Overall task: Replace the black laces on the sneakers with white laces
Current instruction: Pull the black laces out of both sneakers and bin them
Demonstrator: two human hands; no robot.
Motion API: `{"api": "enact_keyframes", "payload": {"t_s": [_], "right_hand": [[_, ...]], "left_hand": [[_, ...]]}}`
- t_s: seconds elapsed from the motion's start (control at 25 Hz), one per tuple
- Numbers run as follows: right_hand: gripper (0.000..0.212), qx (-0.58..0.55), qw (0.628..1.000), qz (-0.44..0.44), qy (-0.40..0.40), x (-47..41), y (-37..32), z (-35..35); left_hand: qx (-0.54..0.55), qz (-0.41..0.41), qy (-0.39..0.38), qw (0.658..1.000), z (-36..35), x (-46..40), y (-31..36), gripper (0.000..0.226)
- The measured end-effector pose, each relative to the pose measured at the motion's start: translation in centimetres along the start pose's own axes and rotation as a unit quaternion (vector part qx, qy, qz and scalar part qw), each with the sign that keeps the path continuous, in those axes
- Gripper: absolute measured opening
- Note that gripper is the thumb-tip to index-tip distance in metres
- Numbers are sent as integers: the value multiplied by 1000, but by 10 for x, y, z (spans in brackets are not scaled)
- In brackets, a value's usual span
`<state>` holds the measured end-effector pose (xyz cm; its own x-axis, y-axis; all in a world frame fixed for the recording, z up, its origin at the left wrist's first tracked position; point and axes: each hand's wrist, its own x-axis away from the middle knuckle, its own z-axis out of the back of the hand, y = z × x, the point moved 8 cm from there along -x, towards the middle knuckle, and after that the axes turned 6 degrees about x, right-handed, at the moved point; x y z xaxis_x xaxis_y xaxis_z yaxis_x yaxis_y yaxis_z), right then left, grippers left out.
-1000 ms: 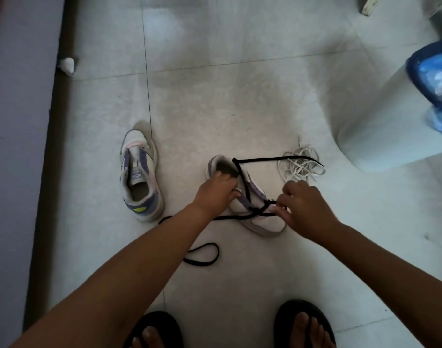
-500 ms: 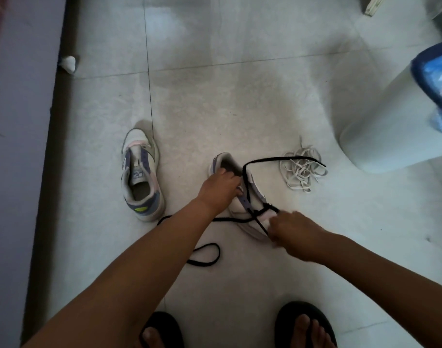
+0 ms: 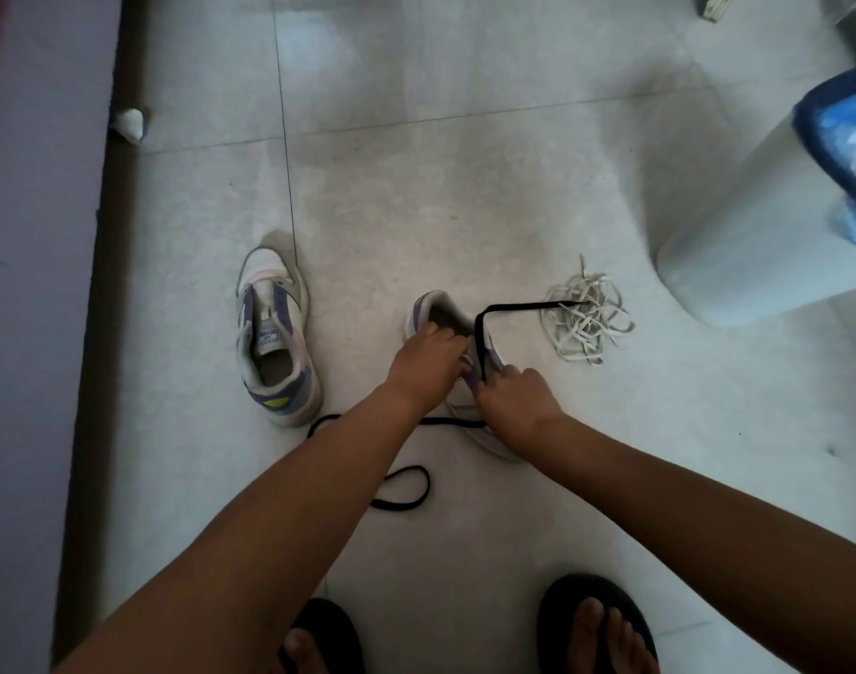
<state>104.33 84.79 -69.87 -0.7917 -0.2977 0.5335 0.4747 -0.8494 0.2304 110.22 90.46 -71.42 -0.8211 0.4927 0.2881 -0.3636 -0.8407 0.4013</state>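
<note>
My left hand [image 3: 428, 360] holds the sneaker [image 3: 457, 362] down on the tile floor [image 3: 465, 197], fingers curled over the collar at the heel opening, while my right hand [image 3: 516, 406] is closed over the eyelet rows, seemingly pinching the black lace [image 3: 526, 306]. The lace is a flat, limp ribbon, light and likely to snag in the eyelets, so I judge it best taken close to the eyelet and drawn out in short pulls against the braced shoe. One free end runs from the tongue to the white laces [image 3: 586, 323], a loose tangle just beside the shoe; the other trails under my forearm into a loop [image 3: 406, 488] near my feet. My hands cover the eyelets, so I cannot tell how many rows are still threaded. The other sneaker [image 3: 275, 333] stands apart, seemingly laceless.
</note>
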Motion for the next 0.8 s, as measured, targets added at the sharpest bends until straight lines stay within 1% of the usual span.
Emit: {"api": "enact_keyframes", "payload": {"t_s": [0.08, 0.12, 0.16, 0.2, 0.28, 0.32, 0.36, 0.4, 0.44, 0.52, 0.56, 0.6, 0.68, 0.72, 0.8], "right_hand": [[35, 4, 998, 44, 45, 23, -4, 10], [29, 16, 996, 70, 56, 39, -6, 10], [24, 25, 995, 91, 22, 57, -5, -2], [23, 26, 993, 106, -46, 75, -2, -22], [30, 26, 971, 90, -221, 110, 11, -70], [32, 31, 963, 63, -260, 116, 23, -81], [32, 31, 960, 32, -276, 113, 34, -82], [30, 19, 963, 9, -268, 104, 38, -78], [29, -3, 976, -10, -217, 86, 40, -66], [31, -58, 995, -29, -70, 45, 34, -34], [34, -74, 996, -39, -19, 29, 28, -19], [34, -69, 997, -40, 3, 16, 20, -10], [36, -27, 999, -16, 4, 0, 4, -4], [39, -11, 1000, -5, -1, -4, 0, -6], [43, -2, 1000, 18, 4, 1, -2, -9]], "left_hand": [[-5, -5, -5, 1000, 0, -1, -1, 28], [-13, -12, -10, 1000, 0, -2, -1, 29], [-19, -19, -15, 1000, -1, -2, -1, 29], [-22, -22, -18, 999, -2, -3, -1, 30], [-22, -22, -19, 999, -1, -3, -1, 30], [-24, -21, -18, 999, -1, -3, 0, 30], [-23, -18, -16, 999, -1, -3, 0, 30], [-22, -16, -15, 1000, -1, -3, 1, 30], [-19, -15, -12, 1000, -1, -2, 2, 30], [-15, -18, -5, 1000, 1, -1, 2, 29], [-10, -17, -2, 1000, 1, 0, 2, 28], [-5, -15, 1, 1000, 2, 0, 2, 27], [2, -12, 2, 1000, 2, 0, 3, 27], [2, -13, 0, 1000, 2, -1, 4, 27], [-7, -21, -2, 1000, 2, -2, 3, 27]]}}
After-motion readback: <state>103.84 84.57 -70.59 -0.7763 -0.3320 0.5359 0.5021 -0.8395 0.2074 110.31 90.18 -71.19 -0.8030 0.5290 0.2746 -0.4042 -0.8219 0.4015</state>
